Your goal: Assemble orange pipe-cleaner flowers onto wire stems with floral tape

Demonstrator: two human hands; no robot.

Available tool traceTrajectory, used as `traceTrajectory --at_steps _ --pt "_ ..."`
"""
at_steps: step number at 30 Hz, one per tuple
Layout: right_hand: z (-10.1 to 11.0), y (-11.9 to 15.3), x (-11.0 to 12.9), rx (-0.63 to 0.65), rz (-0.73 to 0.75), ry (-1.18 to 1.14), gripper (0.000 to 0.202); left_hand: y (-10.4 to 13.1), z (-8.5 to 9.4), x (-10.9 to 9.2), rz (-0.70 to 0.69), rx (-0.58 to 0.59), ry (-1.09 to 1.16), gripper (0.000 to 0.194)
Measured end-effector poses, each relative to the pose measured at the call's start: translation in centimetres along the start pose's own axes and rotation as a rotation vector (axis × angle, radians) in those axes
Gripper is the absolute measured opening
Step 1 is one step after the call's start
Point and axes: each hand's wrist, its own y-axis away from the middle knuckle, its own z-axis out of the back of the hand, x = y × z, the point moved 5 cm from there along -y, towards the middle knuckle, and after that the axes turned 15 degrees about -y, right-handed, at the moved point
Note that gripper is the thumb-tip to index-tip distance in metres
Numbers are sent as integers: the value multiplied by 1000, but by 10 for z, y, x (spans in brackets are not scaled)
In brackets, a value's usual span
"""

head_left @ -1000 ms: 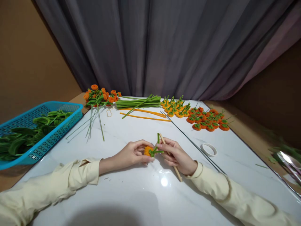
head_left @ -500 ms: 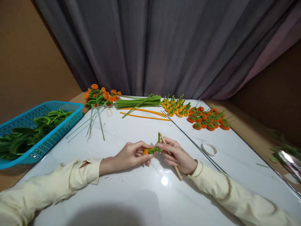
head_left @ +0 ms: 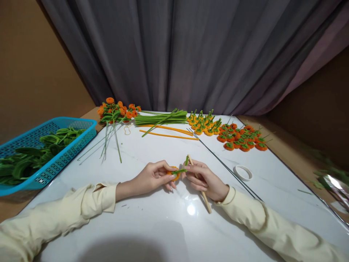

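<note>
Between finger and thumb, my left hand point(head_left: 156, 176) pinches a small yellow-orange pipe-cleaner flower point(head_left: 176, 176). A green pipe cleaner point(head_left: 181, 171) reaches from the flower toward my right fingertips, its end bent upward. My right hand point(head_left: 203, 178) is closed, thumb and forefinger on that green end, while a slim wooden stick point(head_left: 206, 202) runs through the same hand, slanting down to the right. Fingers hide part of the flower and the stick's middle.
Green pipe cleaners point(head_left: 160, 119) and orange ones point(head_left: 169, 135) lie at the back. Nearby stand yellow flower heads point(head_left: 208, 128), orange flower heads point(head_left: 244, 147) and stemmed flowers point(head_left: 109, 100). A blue basket point(head_left: 94, 127) holds leaves at left. A tape roll point(head_left: 243, 173) and thin wires point(head_left: 218, 158) lie right.
The flower has turned in my left fingers, showing more of its round edge. My right hand has shifted slightly right, and the green pipe cleaner's upright end sits a little lower.
</note>
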Motion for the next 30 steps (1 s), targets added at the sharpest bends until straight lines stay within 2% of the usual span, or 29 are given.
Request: traceTrajectory --at_steps 5,6,9,14,18,25,30 --pt "0 2 3 -64 31 -30 40 -1 0 1 58 77 65 29" --pt "0 2 3 -60 23 -27 38 -1 1 1 62 88 84 29" --pt "0 1 1 -8 -20 -17 15 -4 3 -1 82 94 118 30" --pt "5 -3 -2 18 -61 -71 18 -7 8 -1 103 53 120 29" --pt "4 -3 -5 35 -110 -87 18 -7 8 1 60 46 90 26" --pt "0 -1 -6 14 -131 -19 22 -3 9 -1 -32 -133 -74 24" --pt "-4 1 -5 9 -111 25 22 2 6 -6 -154 -159 -210 20"
